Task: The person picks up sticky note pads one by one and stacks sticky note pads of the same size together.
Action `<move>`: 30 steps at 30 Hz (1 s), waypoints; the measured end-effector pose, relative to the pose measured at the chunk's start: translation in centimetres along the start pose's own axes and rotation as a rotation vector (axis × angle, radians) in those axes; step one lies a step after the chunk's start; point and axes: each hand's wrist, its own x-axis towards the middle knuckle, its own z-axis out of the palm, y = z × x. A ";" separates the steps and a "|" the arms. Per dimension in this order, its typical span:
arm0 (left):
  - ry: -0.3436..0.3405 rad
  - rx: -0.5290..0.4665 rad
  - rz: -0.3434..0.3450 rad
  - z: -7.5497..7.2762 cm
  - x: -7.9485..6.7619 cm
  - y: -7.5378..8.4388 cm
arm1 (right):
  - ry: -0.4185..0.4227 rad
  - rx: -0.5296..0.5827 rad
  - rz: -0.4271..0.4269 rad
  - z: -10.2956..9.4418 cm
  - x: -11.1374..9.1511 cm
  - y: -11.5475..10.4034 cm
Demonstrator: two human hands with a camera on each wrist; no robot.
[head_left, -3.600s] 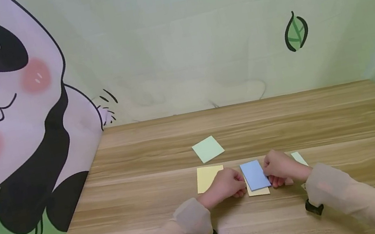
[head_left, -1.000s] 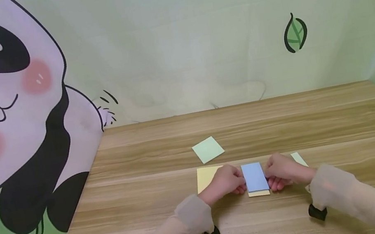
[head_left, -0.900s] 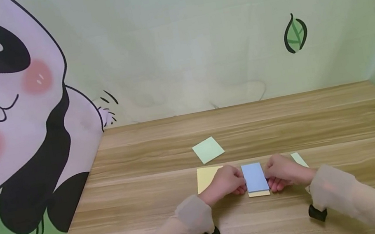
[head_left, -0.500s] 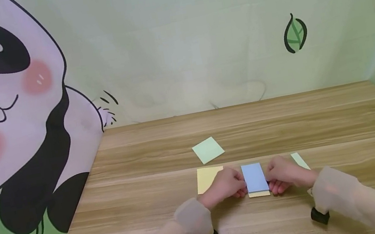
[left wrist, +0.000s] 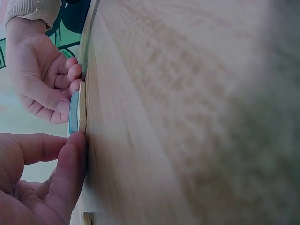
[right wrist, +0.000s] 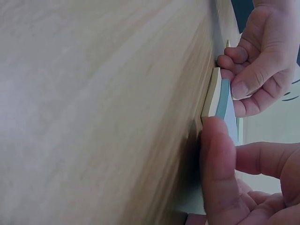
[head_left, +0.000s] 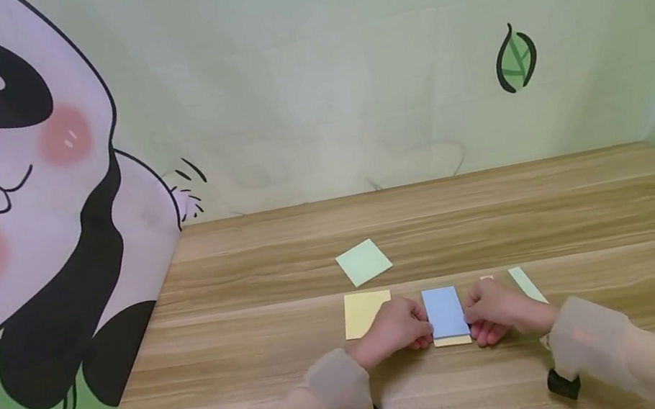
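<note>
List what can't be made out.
Head: most of the pink paper piece, behind the right hand.
Head: near right corner of the square yellow paper, behind the left hand.
Head: top of the cream paper block, mostly under the blue rectangular paper block.
Left wrist: lower right, blurred.

Pale green backdrop [head_left: 281,88], printed panda [head_left: 83,123] left, leaf [head_left: 516,60] right; wood-grain tabletop [head_left: 247,270] below.
</note>
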 end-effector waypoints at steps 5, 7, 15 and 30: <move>-0.001 -0.004 -0.021 0.1 -0.2 0.0 | -0.014 0.007 0.015 0.1 -0.3 0.2; -0.002 -0.015 -0.028 0.1 -0.3 0.0 | -0.024 0.006 0.006 0.2 -0.5 0.3; -0.001 -0.019 -0.017 0.3 -0.4 -0.2 | -0.029 0.015 0.000 0.2 -0.6 0.2; 0.176 0.912 0.537 0.6 -1.6 1.8 | 0.258 -0.631 -0.463 -2.3 1.4 -3.1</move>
